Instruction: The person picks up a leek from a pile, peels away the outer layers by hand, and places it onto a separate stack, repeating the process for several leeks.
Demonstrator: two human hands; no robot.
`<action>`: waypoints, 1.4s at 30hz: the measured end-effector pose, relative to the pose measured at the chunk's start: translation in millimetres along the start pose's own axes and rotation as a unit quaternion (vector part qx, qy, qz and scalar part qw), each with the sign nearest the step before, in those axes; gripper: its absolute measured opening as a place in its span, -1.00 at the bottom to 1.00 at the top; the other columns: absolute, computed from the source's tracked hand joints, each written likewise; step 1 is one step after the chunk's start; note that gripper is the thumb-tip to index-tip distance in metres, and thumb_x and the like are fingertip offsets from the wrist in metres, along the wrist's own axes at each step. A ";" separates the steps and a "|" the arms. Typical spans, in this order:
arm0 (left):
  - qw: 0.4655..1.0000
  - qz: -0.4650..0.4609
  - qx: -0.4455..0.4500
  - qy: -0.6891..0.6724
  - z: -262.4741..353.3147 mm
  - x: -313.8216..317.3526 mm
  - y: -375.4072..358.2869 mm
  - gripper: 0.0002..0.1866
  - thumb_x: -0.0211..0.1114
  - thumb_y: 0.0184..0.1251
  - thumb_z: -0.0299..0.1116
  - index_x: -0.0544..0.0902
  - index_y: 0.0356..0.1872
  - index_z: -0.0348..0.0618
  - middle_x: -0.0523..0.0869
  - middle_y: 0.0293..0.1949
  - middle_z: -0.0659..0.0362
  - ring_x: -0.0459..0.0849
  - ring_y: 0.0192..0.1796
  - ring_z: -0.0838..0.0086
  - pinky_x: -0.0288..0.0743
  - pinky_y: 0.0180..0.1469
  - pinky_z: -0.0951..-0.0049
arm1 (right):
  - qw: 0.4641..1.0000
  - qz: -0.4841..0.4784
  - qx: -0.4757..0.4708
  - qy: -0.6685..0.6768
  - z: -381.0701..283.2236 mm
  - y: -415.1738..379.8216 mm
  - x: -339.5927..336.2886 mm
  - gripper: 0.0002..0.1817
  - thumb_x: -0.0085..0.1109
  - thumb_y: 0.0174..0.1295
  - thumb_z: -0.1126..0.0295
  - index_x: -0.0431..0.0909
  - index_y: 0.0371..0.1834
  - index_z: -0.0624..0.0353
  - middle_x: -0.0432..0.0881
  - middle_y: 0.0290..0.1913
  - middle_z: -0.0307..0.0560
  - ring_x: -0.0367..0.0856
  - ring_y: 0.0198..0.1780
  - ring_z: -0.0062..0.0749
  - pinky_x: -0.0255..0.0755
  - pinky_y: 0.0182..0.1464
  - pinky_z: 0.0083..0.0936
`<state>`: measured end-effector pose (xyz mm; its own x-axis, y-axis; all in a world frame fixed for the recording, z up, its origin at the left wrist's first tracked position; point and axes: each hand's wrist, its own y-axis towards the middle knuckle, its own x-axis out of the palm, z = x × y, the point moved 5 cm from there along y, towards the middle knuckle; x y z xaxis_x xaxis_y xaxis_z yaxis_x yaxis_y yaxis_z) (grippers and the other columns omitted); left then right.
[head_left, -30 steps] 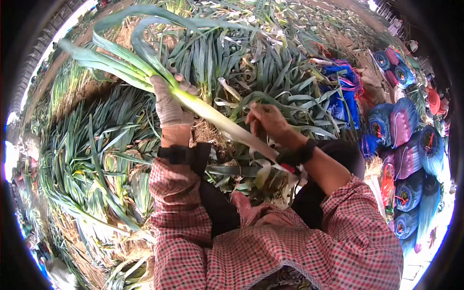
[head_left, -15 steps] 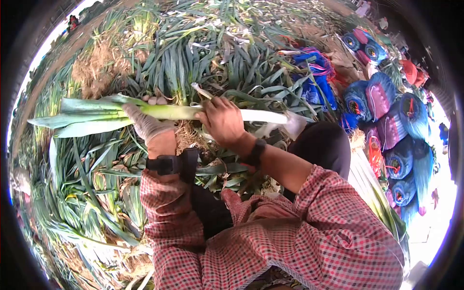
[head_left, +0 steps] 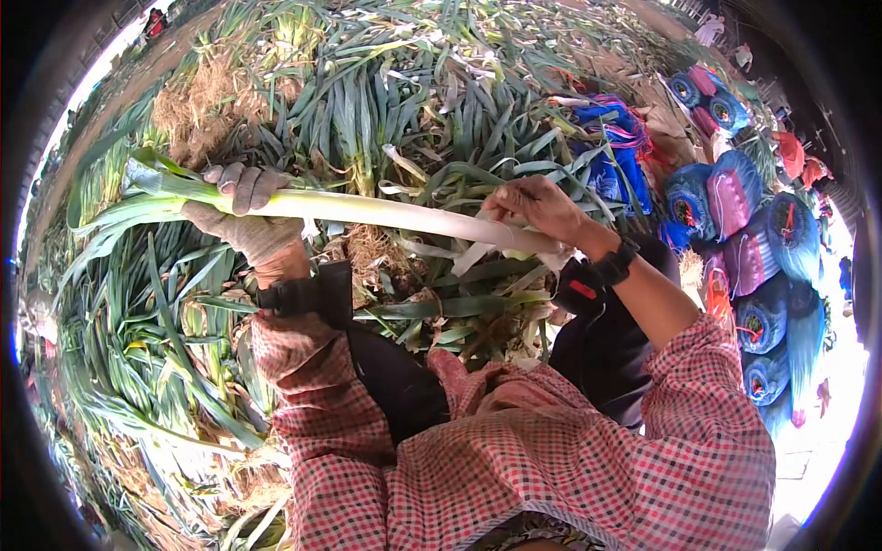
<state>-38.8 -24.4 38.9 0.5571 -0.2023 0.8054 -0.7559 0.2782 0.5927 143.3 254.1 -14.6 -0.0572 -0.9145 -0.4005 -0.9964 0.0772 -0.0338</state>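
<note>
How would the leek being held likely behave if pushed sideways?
The leek's white stalk looks fairly stiff, spanning the gap between both hands nearly straight. Its green leaves would probably flop, as they already curve and droop past the gloved hand.

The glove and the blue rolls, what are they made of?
The glove: probably knitted fabric, dull, with soft wrinkles near the wrist. The blue rolls: maybe plastic netting or film, slightly shiny, since their sides gleam; can't tell which.
</note>
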 end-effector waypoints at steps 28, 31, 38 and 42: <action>0.994 -0.083 -0.045 -0.057 -10.2 18.1 -2.0 -0.69 0.29 0.11 -0.15 0.50 -0.44 -0.22 0.51 -0.61 0.28 0.41 -0.74 0.70 0.34 -0.61 0.67 | 0.970 0.111 -0.188 -0.107 -81.8 -20.8 61.1 -0.86 0.36 -0.11 0.56 0.62 -0.43 0.25 0.61 -0.44 -0.14 0.57 -0.44 -0.48 0.44 -0.38 -0.58; 0.994 -0.086 -0.034 -0.064 -11.4 17.5 -4.0 -0.70 0.28 0.12 -0.16 0.50 -0.44 -0.22 0.51 -0.61 0.27 0.41 -0.74 0.70 0.34 -0.62 0.68 | 0.978 0.083 -0.166 -0.098 -80.8 -20.2 64.8 -0.92 0.30 -0.07 0.59 0.64 -0.46 0.25 0.61 -0.47 -0.13 0.56 -0.45 -0.54 0.43 -0.38 -0.60; 0.994 -0.097 -0.026 -0.049 -12.1 18.6 -2.1 -0.66 0.28 0.13 -0.13 0.49 -0.43 -0.25 0.54 -0.60 0.23 0.43 -0.79 0.73 0.36 -0.72 0.74 | 0.970 0.109 -0.180 -0.122 -75.6 -23.5 74.9 -0.90 0.19 -0.10 0.61 0.61 -0.47 0.26 0.57 -0.53 -0.12 0.53 -0.51 -0.52 0.41 -0.43 -0.59; 0.993 -0.107 -0.021 -0.051 -13.7 23.4 -2.2 -0.65 0.28 0.13 -0.12 0.48 -0.43 -0.24 0.52 -0.63 0.24 0.43 -0.81 0.72 0.36 -0.75 0.74 | 0.969 0.115 -0.176 -0.127 -75.2 -22.8 74.8 -0.90 0.19 -0.12 0.58 0.60 -0.47 0.26 0.56 -0.55 -0.11 0.52 -0.53 -0.46 0.41 -0.43 -0.57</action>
<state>-19.3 -16.9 56.5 0.6639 -0.3538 0.6589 -0.6079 0.2578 0.7510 157.1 154.0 25.1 -0.3074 -0.7586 -0.5745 -0.9213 0.0863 0.3790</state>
